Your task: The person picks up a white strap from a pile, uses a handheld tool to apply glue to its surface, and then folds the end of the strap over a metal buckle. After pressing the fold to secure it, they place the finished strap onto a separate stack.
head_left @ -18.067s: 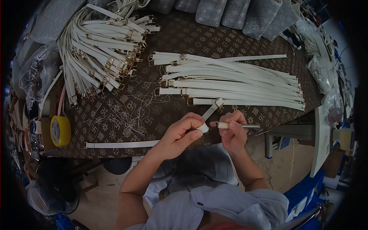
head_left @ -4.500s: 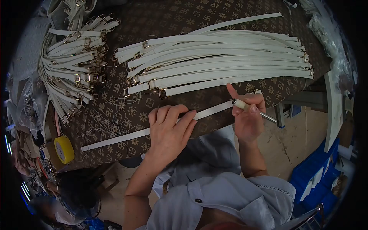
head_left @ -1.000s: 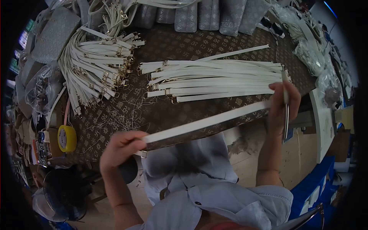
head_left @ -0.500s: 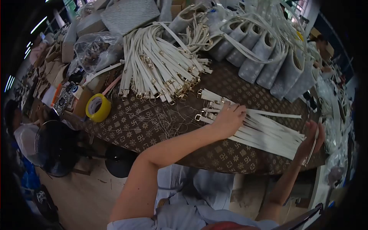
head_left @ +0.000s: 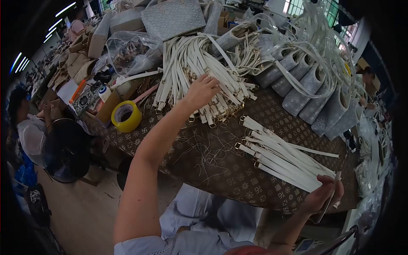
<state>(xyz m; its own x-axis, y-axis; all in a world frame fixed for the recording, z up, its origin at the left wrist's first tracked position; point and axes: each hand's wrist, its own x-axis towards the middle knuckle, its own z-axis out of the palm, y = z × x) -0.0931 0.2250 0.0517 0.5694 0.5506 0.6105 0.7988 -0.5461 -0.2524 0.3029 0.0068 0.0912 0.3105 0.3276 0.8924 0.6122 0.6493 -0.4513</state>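
Observation:
My left hand (head_left: 204, 91) lies over the large pile of white straps (head_left: 180, 63), its fingers slightly bent and apart on the straps near their gold-coloured buckles. In my right hand (head_left: 318, 197) is a slim metal tool (head_left: 326, 205), held upright between thumb and fingers; its exact kind does not show. Just beside that hand are the tail ends of a smaller bundle of white straps (head_left: 284, 157), laid flat side by side on the table. Their buckles point towards the big pile.
Brown patterned cloth covers the table (head_left: 229, 182), with loose threads (head_left: 206, 151) on it. Yellow tape (head_left: 126, 116) stands at the left, near a small box of supplies. Grey handbags (head_left: 301, 91) line the back right. A person (head_left: 32, 131) sits at far left beside a black fan (head_left: 66, 148).
My left hand has left the smaller bundle and moved to the big pile. My right hand, still holding the tool, has come nearer to my body. The view has shifted.

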